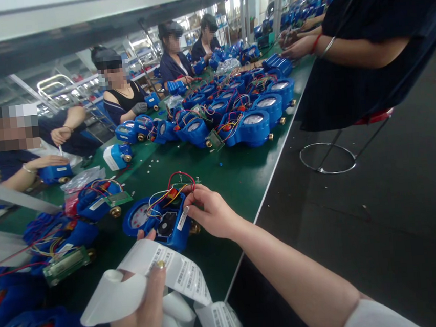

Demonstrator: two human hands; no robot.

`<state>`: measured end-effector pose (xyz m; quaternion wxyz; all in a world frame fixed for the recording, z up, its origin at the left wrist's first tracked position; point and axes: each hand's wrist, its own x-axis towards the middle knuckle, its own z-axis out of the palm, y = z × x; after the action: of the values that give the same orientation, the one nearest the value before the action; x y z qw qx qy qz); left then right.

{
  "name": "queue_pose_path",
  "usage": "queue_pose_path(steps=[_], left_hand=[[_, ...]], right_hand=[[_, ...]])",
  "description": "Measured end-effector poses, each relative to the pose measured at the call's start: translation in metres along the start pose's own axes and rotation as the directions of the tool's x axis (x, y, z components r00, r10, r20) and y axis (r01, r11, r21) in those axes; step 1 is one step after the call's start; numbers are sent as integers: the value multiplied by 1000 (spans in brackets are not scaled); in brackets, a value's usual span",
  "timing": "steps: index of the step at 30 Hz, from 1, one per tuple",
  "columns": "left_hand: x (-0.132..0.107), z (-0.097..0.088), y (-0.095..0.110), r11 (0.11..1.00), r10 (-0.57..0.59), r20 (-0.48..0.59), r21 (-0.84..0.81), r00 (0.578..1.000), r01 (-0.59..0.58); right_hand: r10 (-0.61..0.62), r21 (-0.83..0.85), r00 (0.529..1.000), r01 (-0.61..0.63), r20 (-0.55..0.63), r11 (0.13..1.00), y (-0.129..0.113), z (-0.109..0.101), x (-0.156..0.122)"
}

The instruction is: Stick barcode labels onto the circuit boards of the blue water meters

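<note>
My left hand (142, 299) is closed round a curling strip of white barcode labels (182, 272); its fingertips reach the near side of a blue water meter (179, 236). The meter lies on the green bench with its dial facing up and its compartment uncovered. Red, white and yellow wires (158, 197) rise out of it. My right hand (211, 213) is at the meter's right side, thumb and finger pinched at the upper end of a small barcode label (183, 219) lying along the housing. Whether that label is fully stuck down, I cannot tell.
More blue meters with wires and circuit boards crowd the left (66, 234) and the far bench (247, 124). Several co-workers sit along the far side. One person (362, 62) is at the right, by a stool (327, 158). The bench's edge (271, 179) runs diagonally beside my right arm.
</note>
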<state>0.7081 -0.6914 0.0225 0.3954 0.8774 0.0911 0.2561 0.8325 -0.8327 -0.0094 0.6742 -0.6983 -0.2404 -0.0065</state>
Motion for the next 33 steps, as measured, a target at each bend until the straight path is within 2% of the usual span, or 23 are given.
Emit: queue_pose_path(steps=[13,22,25,29,33], left_hand=[[-1,-1,-4,999,-34,2,-19,999,34],[-1,2,3,998,-47,-17,-51,999,46],[-1,1,3,998,-28,-10,-50,1000,27],[-1,-1,-4,998,-38,10,-43,999,38],[-1,-2,-12,995,-51,2,-83,999,51]], right_hand=[[50,-10,998,-50,-45,999,-5,5,-1],[63,-15,992,-65,-107,998,-3,11,-5],[66,-16,994,-68,-86,998,-2,12,-7],[151,14,986,-150,-73,989,6,10,-4],[179,163,983,-184,46,969,19,5,6]])
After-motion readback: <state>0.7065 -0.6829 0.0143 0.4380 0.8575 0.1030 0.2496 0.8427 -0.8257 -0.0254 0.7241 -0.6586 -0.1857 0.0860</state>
